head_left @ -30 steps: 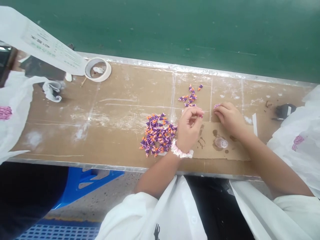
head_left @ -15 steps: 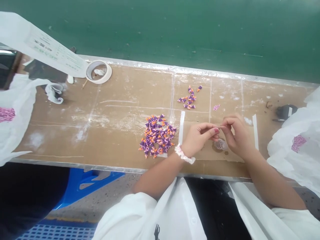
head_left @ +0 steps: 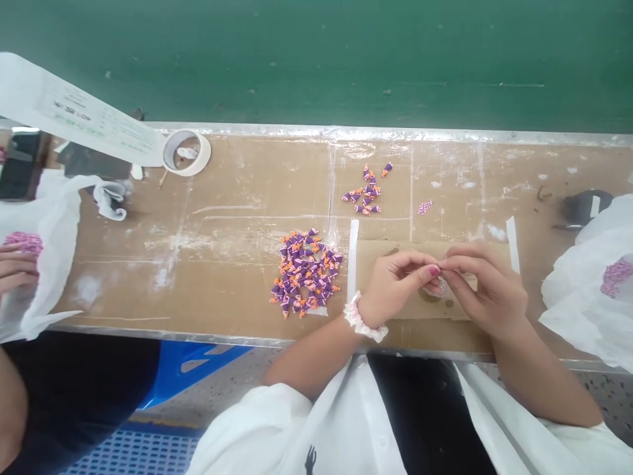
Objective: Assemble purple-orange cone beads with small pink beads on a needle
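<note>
My left hand (head_left: 398, 284), with a white scrunchie (head_left: 363, 320) at its wrist, is closed in a pinch; what its fingers hold is too small to make out. Fingertip to fingertip with it, my right hand (head_left: 487, 287) is pinched too, its contents hidden. Both are above a cardboard sheet (head_left: 380, 251) held by white tape strips. Partly behind the fingers sits a small clear object (head_left: 436, 287). Left of my hands lies a pile of small purple-and-orange figures (head_left: 306, 274). Farther back are a smaller group of such figures (head_left: 368, 192) and some tiny pink pieces (head_left: 424, 207).
A tape roll (head_left: 186, 152) and a long white printed strip (head_left: 99, 122) are at the back left. Another person's hand (head_left: 17, 267) touches pink pieces on a white sheet (head_left: 57, 231). At right, a white bag (head_left: 583, 290) holds pink pieces, near a black object (head_left: 586, 208).
My right hand has turned and its fingers now meet my left fingertips more closely. Another person's hand has come in at the left. The view has tilted slightly.
</note>
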Tool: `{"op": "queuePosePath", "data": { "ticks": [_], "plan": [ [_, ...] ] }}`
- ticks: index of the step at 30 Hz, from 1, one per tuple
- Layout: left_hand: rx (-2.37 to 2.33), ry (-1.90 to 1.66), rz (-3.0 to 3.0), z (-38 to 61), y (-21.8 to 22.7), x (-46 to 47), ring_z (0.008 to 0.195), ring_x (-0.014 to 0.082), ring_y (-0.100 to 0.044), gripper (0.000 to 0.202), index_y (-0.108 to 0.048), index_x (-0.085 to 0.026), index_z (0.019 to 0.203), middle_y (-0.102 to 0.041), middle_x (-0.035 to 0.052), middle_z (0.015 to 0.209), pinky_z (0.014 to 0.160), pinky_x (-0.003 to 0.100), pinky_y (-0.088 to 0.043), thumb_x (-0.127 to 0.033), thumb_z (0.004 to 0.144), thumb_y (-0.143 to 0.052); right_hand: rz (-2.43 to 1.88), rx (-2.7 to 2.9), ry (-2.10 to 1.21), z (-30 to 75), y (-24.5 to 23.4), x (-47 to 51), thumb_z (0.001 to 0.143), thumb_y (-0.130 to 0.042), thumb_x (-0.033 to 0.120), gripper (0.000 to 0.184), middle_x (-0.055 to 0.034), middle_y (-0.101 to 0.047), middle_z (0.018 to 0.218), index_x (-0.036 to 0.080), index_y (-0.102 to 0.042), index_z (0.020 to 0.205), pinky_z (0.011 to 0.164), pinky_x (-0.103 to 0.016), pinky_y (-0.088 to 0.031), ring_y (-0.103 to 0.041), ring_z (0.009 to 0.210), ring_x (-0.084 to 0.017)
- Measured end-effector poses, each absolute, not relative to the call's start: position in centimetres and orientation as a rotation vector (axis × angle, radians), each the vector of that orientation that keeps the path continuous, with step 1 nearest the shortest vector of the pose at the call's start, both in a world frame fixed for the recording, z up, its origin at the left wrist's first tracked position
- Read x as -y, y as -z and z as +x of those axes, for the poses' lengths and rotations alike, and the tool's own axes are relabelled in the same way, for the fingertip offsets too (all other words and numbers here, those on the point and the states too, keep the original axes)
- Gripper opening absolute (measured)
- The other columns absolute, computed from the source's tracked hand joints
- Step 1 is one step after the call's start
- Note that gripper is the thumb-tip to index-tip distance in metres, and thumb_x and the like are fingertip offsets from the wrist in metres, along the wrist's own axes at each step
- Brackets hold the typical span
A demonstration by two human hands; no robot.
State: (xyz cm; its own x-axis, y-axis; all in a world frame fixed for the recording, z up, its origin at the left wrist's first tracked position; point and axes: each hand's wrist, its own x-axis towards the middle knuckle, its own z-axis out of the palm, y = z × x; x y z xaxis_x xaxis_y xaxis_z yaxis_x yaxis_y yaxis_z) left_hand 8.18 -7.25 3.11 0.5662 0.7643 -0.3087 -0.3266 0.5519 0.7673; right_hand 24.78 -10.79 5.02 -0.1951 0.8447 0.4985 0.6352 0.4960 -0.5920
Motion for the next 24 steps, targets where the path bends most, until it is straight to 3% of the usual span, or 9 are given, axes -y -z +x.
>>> {"op": "queuePosePath", "data": {
  "ticks": [6, 13, 24],
  "plan": [
    [-0.682, -0.755, 0.844, 8.3, -2.8, 7.5, 0.059, 0.0083, -0.065, 0.031, -0.064, -0.014, 0.081, -0.066, -0.0002, 0.072, 0.063, 0.022, -0.059, -0.044, 0.082, -0.07, -1.22, 1.748, -0.49, 24.7, -4.8, 11.2, 0.084, -0.065, 0.0, 0.032, -0.0029, -0.064, 0.091, 0.025, -0.064, 0.103, 0.065, -0.031, -0.051, -0.062, 0.078, -0.016],
    [-0.739, -0.945, 1.348, 8.2, -2.5, 7.5, 0.069, 0.0091, -0.063, 0.018, -0.065, -0.016, 0.083, -0.067, 0.002, 0.079, 0.068, 0.023, -0.054, -0.03, 0.093, -0.058, -1.17, 1.583, -0.668, 24.5, -4.6, 11.6, 0.081, -0.065, -0.001, 0.04, -0.0012, -0.065, 0.085, 0.026, -0.063, 0.111, 0.062, -0.03, -0.051, -0.062, 0.075, -0.017],
    [-0.753, -1.208, 1.923, 8.4, -1.8, 7.5, 0.078, 0.0108, -0.065, 0.006, -0.059, -0.017, 0.087, -0.068, 0.0031, 0.081, 0.069, 0.022, -0.054, -0.017, 0.092, -0.057, -1.213, 1.544, -0.795, 24.3, -4.6, 11.8, 0.084, -0.06, -0.001, 0.039, 0.001, -0.059, 0.082, 0.028, -0.06, 0.11, 0.06, -0.028, -0.05, -0.058, 0.07, -0.014]
  ]
}}
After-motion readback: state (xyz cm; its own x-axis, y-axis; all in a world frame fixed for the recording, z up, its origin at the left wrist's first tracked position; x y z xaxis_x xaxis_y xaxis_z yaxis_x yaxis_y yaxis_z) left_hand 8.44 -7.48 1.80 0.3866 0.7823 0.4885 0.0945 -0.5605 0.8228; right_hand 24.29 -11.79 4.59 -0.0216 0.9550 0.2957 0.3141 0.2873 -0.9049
